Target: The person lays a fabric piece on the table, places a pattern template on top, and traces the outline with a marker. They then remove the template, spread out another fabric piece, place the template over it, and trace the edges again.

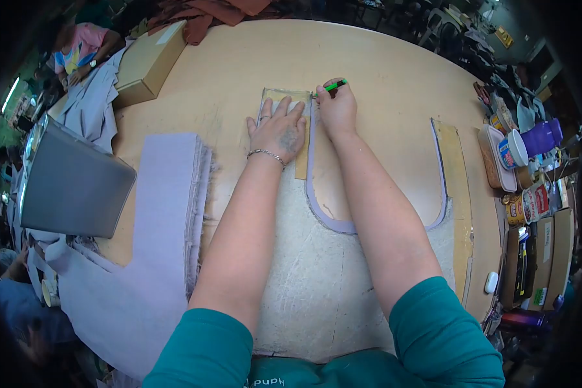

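Note:
A large grey pattern template (304, 278) with tan taped edges lies in front of me, its upper side cut in a deep U. Lavender fabric (343, 226) shows as a narrow rim along the curve of the U. My left hand (279, 131) is spread flat on the template's left upright strip, fingers apart near its top end. In my right hand (337, 110) is a green and black pen (335, 85). Its tip is at the top right corner of that strip; whether it touches the fabric I cannot tell.
Stacked lavender fabric (168, 187) lies on the left, beside a grey bin (77, 181). A cardboard box (150, 64) stands at the back left, near a person in a pink shirt (87, 45). Tubs, a purple container (542, 136) and a white case (491, 282) line the right edge.

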{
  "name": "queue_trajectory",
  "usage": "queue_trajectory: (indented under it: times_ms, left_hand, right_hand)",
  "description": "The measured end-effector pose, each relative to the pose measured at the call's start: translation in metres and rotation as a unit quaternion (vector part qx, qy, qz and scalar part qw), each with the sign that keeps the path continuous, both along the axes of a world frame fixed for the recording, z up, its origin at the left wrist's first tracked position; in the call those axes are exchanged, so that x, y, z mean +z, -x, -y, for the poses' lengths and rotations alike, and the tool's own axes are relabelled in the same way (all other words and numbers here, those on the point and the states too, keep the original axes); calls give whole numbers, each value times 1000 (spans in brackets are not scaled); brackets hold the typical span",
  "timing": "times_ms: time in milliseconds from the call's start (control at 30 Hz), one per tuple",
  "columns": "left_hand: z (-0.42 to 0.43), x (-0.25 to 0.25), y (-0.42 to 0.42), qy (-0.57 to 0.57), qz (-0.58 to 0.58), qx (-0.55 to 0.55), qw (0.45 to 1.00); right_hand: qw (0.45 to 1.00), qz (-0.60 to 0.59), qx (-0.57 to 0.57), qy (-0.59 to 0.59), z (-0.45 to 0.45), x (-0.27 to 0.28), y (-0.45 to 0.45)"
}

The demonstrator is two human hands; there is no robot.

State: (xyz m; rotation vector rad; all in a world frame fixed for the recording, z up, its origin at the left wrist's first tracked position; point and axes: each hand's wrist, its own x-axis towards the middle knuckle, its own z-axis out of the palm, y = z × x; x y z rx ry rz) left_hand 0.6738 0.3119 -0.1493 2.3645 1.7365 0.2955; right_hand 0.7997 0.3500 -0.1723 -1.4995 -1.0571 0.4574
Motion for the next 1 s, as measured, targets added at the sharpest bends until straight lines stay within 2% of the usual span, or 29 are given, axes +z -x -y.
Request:
queue_trajectory:
  times_ms: [100, 300, 400, 533, 600, 700, 800, 933, 1000]
  left_hand:
    - [1, 0, 0, -3, 6, 2, 1000]
    - [1, 2, 0, 3, 4, 3, 1000]
    - [0, 0, 0, 0, 0, 4, 1000]
    - [-4, -8, 1, -32, -38, 6, 999]
    - [-8, -11, 1, -38, -64, 1, 997]
    - [-7, -5, -3, -23, -83, 9, 996]
    - [-3, 3, -7, 6, -60, 16, 998]
    - [-2, 5, -7, 10, -57, 22, 998]
    - [-1, 4, -8, 10, -60, 20, 998]
  right_hand:
    - [999, 12, -7, -35, 6, 2, 5]
    - [987, 156, 33, -7, 34, 12, 15]
    - [975, 205, 89, 11, 90, 24, 27]
    - [950, 226, 205, -67, 165, 21, 34]
    - [924, 283, 253, -53, 198, 31, 29]
    - [924, 294, 243, -1, 234, 38, 1]
    - [934, 310, 159, 76, 259, 47, -56]
    - [966, 174, 64, 182, 283, 31, -155]
    - [979, 61, 100, 166, 278, 27, -196]
